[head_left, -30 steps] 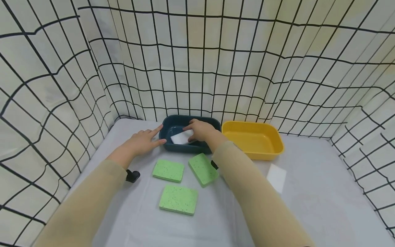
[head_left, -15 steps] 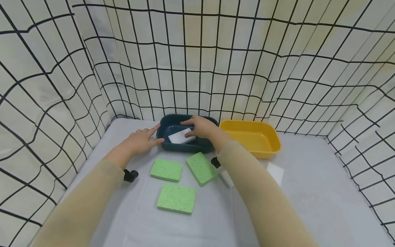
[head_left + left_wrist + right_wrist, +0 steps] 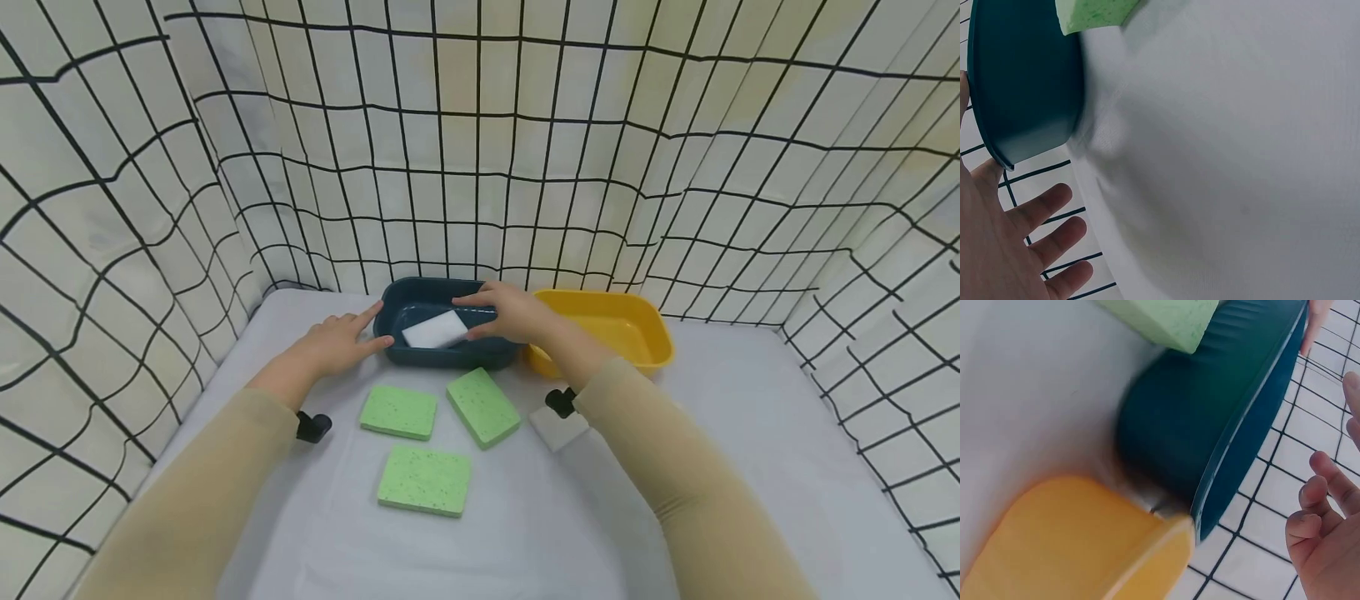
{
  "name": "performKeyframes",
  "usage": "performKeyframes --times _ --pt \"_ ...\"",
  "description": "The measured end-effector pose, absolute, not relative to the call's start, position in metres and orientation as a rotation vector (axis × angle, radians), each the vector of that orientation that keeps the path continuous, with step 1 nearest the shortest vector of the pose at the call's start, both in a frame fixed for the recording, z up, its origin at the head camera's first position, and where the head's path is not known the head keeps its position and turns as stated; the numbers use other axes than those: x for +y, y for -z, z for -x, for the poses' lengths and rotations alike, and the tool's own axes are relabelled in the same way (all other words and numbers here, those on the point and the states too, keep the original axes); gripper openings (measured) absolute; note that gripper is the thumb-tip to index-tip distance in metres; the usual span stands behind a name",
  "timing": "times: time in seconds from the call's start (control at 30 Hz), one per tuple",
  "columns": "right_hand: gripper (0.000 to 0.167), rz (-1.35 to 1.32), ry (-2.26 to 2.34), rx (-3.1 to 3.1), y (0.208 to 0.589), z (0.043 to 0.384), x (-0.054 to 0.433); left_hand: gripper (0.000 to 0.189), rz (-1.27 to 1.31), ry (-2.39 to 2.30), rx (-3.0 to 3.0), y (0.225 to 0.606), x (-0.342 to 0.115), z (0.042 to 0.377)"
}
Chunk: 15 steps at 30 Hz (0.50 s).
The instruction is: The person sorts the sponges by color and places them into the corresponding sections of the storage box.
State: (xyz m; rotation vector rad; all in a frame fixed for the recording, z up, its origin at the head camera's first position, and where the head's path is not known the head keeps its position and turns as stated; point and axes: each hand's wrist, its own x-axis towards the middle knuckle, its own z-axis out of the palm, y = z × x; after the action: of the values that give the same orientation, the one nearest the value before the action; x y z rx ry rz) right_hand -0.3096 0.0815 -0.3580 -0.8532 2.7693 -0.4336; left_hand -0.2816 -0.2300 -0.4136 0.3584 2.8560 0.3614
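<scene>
White rectangular block (image 3: 435, 331) lies inside the dark-blue plastic tub (image 3: 450, 358); the right hand (image 3: 513, 311) above is released; the left hand (image 3: 330, 344), fingers spread, touches the tub. White cloth (image 3: 525, 542) lies beneath; pale sheeting (image 3: 498, 75) backs black wire mesh (image 3: 477, 114).

No text, label, brand, number or sign can be read in any of the three views.
</scene>
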Motion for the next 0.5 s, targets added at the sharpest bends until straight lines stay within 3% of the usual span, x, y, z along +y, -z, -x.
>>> performKeyframes --times 0.5 --pt "0.058 0.774 0.597 2.776 0.356 0.256 0.182 0.086 -0.338 -0.380 2.845 0.418 -0.229 0.284"
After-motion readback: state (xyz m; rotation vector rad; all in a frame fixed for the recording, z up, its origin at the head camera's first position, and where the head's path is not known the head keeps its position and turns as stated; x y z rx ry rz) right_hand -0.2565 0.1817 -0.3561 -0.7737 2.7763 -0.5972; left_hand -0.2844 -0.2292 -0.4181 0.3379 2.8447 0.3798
